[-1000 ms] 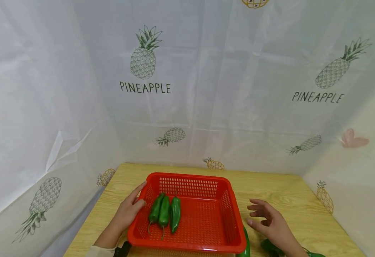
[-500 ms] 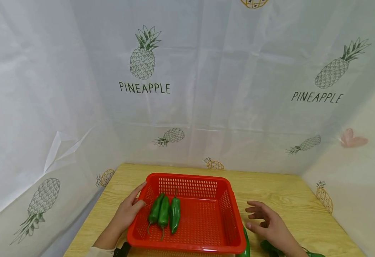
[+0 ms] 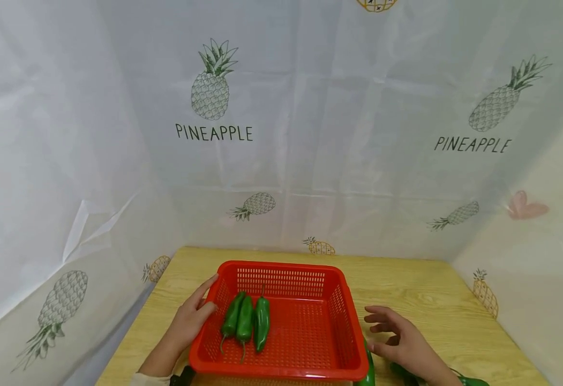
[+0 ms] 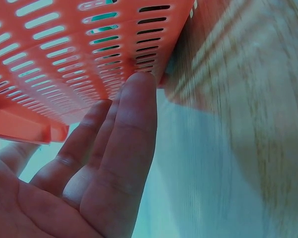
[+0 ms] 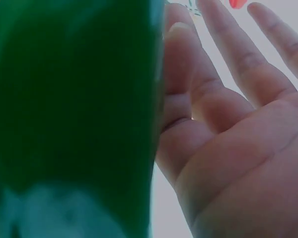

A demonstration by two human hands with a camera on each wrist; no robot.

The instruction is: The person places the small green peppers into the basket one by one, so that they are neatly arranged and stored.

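A red plastic basket (image 3: 305,332) with slotted walls stands on the wooden table, with three green peppers (image 3: 245,320) lying side by side in its left half. My left hand (image 3: 189,321) rests against the basket's left side, its index fingertip at the rim near the back corner. In the left wrist view, long straight fingers (image 4: 121,144) lie along the slotted outer wall. My right hand (image 3: 402,340) hovers right of the basket with relaxed fingers and nothing in its grasp. A green pepper (image 5: 74,114) fills the left of the right wrist view, close to the palm.
Beside the basket's front right corner lies another green pepper (image 3: 369,370). More peppers (image 3: 471,381) lie partly hidden under the right forearm. The wooden tabletop (image 3: 406,279) ends at a white pineapple-print sheet (image 3: 334,161) behind and at both sides.
My right hand has drifted slightly left, closer to the basket. The left hand keeps its place at the basket, and the peppers inside lie as before.
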